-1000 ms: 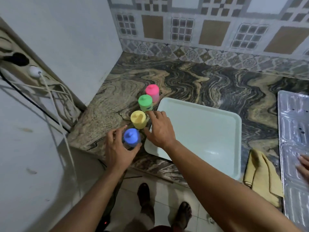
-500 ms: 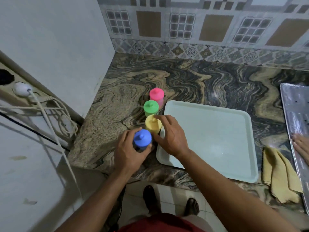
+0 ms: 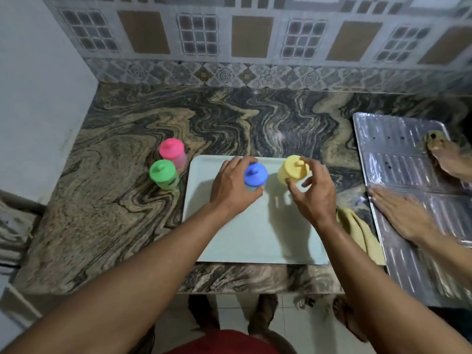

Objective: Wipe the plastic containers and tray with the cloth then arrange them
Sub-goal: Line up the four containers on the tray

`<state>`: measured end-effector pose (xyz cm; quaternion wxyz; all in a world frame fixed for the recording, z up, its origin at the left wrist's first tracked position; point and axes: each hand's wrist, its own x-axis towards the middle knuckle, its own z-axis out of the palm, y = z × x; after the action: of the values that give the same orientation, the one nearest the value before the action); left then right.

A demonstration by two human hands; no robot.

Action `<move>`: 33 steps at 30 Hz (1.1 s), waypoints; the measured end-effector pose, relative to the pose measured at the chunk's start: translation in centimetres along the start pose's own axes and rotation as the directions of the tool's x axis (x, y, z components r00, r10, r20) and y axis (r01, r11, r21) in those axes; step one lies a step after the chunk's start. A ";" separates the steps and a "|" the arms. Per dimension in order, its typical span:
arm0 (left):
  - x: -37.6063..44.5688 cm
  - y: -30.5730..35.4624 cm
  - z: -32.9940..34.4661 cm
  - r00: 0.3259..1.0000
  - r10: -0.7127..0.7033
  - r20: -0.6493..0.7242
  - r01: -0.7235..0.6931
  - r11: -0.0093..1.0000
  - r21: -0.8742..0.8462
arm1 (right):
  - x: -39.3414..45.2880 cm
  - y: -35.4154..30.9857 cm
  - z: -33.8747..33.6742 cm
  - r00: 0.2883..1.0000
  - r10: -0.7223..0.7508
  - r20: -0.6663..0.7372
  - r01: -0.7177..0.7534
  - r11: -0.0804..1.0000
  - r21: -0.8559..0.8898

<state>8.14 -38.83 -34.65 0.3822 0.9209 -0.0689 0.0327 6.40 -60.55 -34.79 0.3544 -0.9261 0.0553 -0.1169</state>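
The blue pot (image 3: 255, 175) and yellow pot (image 3: 293, 169) have left the row by the wall since half a second ago and are now over the far part of the tray (image 3: 245, 233); whether they touch it I cannot tell. The left hand (image 3: 231, 186) grips the blue pot, fingers curled round its far side and thumb near its base. The right hand (image 3: 313, 191) holds the yellow pot, with fingertips on the lid's top and front; the pot tilts a little to the left. The two pots sit side by side, a small gap between them.

The green pot (image 3: 164, 174) and pink pot (image 3: 172, 152) stand upright on the counter (image 3: 109, 200), just left of the tray, the pink one behind the green and touching or nearly so. The cloth (image 3: 360, 233) lies crumpled at the tray's right edge, partly hidden by the right forearm.

To the right lies a ribbed metal sheet (image 3: 398, 159). Another person's hand (image 3: 401, 213) rests flat on it, and a second one (image 3: 447, 157) lies further back at its far edge
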 end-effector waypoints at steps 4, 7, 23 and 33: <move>2.9 2.0 2.9 0.997 0.024 0.071 -0.027 0.999 0.047 | 1.0 2.8 -1.0 0.999 0.026 0.030 -0.024 0.998 -0.051; 3.9 2.6 4.2 0.995 0.016 0.102 -0.025 0.995 0.095 | 1.2 3.8 -1.1 0.998 0.046 0.048 -0.043 0.997 -0.061; 1.2 0.7 -1.6 1.000 0.003 0.010 -0.004 0.997 0.076 | 1.4 0.8 -2.3 0.993 -0.063 -0.097 0.054 0.994 -0.092; -4.6 -10.1 -13.0 0.902 -0.161 -0.401 0.252 0.950 0.185 | 3.3 -14.3 9.6 0.937 -0.314 0.151 0.302 0.948 0.097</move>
<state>5.02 -22.11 -33.03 0.2793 0.9372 0.1095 0.1777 12.35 -44.35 -31.60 0.3685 -0.9163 -0.1242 -0.0962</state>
